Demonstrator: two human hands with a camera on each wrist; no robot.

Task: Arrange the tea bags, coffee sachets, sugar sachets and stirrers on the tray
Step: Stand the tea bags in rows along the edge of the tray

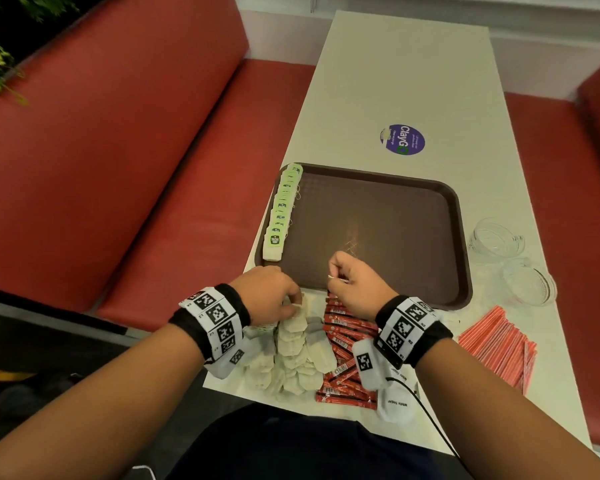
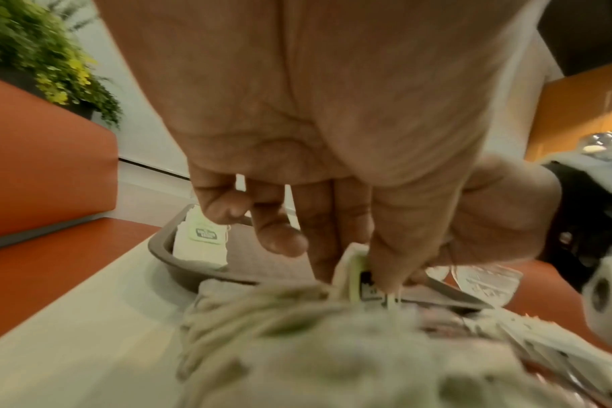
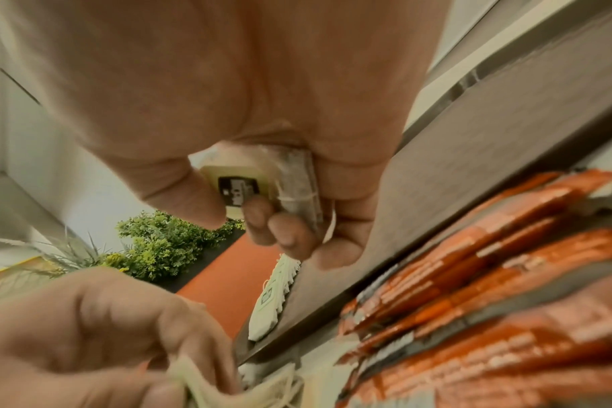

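Observation:
A brown tray (image 1: 378,220) lies on the white table, with a row of green-tagged tea bags (image 1: 283,209) along its left rim. My left hand (image 1: 274,299) reaches into the loose tea bag pile (image 1: 291,351) at the near edge and pinches one tea bag (image 2: 350,265) between thumb and finger. Over the tray's near rim, my right hand (image 1: 357,282) is curled round a small stack of tea bags (image 3: 262,179). Red coffee sachets (image 1: 343,358) lie under the right wrist, with white sugar sachets (image 1: 399,407) nearer me. Red-striped stirrers (image 1: 499,344) lie to the right.
Two clear glass bowls (image 1: 499,237) (image 1: 527,282) stand right of the tray. A purple sticker (image 1: 402,140) marks the table beyond it. Red bench seats (image 1: 153,168) run along both sides. The table's near edge is just below the piles.

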